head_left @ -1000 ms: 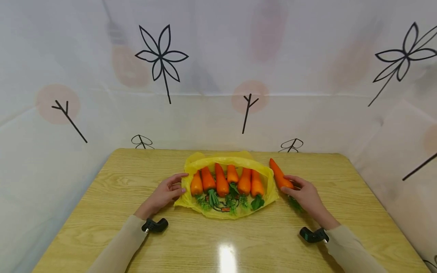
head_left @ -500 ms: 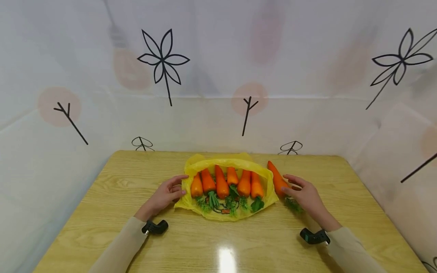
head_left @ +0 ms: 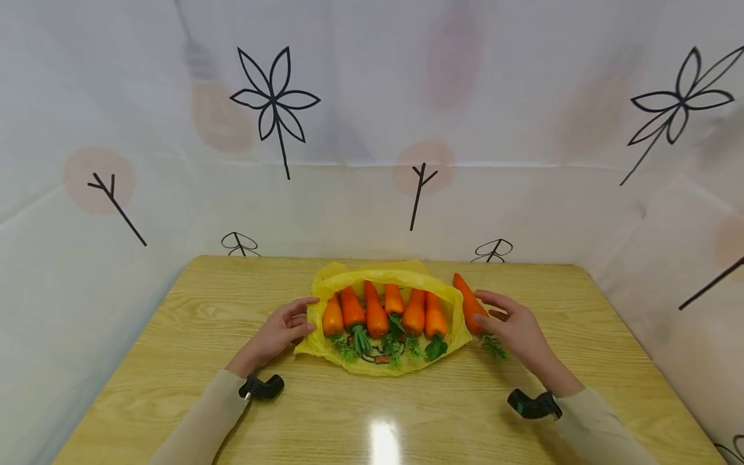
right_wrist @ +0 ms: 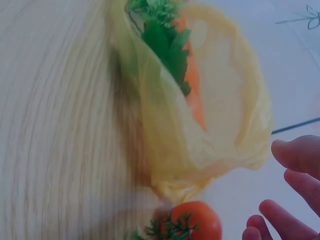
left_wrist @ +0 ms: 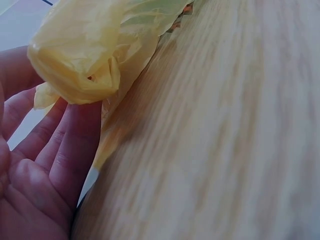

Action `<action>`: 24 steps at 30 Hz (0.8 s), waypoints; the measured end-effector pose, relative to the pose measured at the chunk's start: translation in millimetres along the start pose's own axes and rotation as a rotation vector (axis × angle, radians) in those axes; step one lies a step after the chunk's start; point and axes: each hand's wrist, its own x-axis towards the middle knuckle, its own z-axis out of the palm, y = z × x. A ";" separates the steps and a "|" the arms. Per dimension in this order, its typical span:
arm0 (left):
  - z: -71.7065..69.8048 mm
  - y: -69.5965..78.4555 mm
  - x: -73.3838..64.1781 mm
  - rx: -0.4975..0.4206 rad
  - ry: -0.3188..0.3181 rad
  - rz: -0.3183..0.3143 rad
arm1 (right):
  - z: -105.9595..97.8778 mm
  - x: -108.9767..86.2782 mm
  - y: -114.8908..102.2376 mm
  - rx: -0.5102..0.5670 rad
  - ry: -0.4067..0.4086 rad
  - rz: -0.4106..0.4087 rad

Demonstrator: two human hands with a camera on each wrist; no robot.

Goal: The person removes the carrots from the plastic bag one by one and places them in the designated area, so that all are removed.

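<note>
So, loose carrot (head_left: 469, 303) lies diag., tip far-L, greens (head_left: 494, 347) near-R.

Table (head_left: 325, 416): pale yellow wood-grain top, rounded far corners, far edge running across 12 o'clock in the head view, bright glare patch (head_left: 383, 442) at 6. On it directly: one yellow plastic bag (head_left: 383, 276), crumpled, lying at 12 toward the far side, mouth gaping toward 6 with the lower lip spread out over the wood. Also one loose orange carrot (head_left: 467, 302) at the bag's 3 o'clock, right next to it, can't tell if touching, tip pointing to 11, green tops to 5.
</note>
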 end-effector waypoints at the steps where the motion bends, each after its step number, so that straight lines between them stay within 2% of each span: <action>1: 0.1 0.5 -0.1 0.000 -0.001 0.000 | 0.4 -0.6 -2.4 0.008 -0.001 -0.003; 5: 0.6 1.6 0.0 0.000 -0.003 0.002 | 2.1 -2.6 -11.8 0.037 -0.010 -0.008; 12: 0.3 2.5 0.3 0.022 -0.002 -0.002 | 8.1 -5.0 -24.6 0.021 -0.025 -0.053; 18: -0.3 2.8 -1.4 0.031 0.000 -0.009 | 18.1 0.6 -36.5 0.027 -0.037 -0.100; 24: 0.3 2.1 -0.3 0.024 0.005 -0.012 | 29.1 9.1 -46.9 -0.013 -0.098 -0.125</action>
